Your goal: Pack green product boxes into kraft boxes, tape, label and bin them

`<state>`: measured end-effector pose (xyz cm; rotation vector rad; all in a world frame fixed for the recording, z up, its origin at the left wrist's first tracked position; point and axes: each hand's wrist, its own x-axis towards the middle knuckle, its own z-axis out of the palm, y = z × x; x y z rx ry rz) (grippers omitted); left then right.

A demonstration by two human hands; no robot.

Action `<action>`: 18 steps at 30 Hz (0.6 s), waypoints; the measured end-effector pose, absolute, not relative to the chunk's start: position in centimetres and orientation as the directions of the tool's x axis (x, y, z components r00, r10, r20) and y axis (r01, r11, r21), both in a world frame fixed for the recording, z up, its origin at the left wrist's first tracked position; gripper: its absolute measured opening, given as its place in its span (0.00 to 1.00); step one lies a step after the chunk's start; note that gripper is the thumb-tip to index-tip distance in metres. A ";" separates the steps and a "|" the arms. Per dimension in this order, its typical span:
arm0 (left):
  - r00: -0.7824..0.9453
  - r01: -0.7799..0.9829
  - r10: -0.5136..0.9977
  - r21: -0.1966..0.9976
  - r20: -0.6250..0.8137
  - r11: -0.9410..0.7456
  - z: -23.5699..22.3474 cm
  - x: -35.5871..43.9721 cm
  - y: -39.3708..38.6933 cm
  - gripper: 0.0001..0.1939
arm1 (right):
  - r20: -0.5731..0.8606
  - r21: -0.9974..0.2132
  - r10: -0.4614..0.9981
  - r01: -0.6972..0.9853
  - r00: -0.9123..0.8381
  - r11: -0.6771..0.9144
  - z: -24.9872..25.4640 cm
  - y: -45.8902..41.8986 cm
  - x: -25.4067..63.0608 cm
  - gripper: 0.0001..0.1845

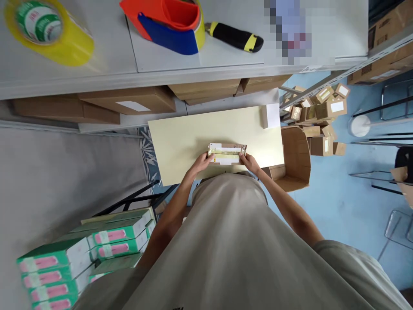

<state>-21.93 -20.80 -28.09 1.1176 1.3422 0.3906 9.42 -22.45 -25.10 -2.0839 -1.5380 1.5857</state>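
A small flat cardboard box [227, 153] with white labels and yellowish tape lies on the pale yellow tabletop [193, 137], near its front edge. My left hand [202, 162] grips the box's left end, fingers curled around it. My right hand [249, 162] grips the right end the same way. My torso in a beige shirt hides the table's near edge.
A grey shelf [112, 77] overhead carries a yellow tape roll [48, 30], a red and blue tape dispenser [167, 21] and a black and yellow cutter [235, 38]. An open carton [295, 159] and several small boxes [319, 116] lie right. Green and pink boxes [80, 254] stack lower left.
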 end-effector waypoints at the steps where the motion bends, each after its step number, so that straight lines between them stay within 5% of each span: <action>1: 0.241 0.345 0.797 0.817 -0.553 0.462 -28.0 -21.8 -21.0 0.29 | -0.641 -0.648 0.761 0.601 -0.098 -0.468 -24.9 -22.2 10.0 0.37; 4: 0.122 0.388 0.868 0.828 -0.482 0.405 -27.9 -20.3 -21.5 0.28 | -0.478 -0.803 0.857 0.491 -0.193 -0.338 -24.4 -21.1 12.0 0.41; 7: -0.060 0.465 0.900 0.786 -0.432 0.408 -28.5 -17.7 -21.6 0.27 | -0.365 -0.835 0.908 0.505 -0.208 -0.220 -24.8 -19.5 14.0 0.43; 11: -0.192 0.438 0.861 0.743 -0.472 0.505 -30.1 -14.5 -21.7 0.26 | -0.402 -0.805 0.889 0.547 -0.218 -0.230 -27.3 -18.2 15.9 0.43; 18: -0.224 0.346 0.795 0.717 -0.564 0.606 -30.5 -13.2 -23.1 0.37 | -0.491 -0.803 0.808 0.529 -0.326 -0.275 -30.4 -19.2 18.1 0.46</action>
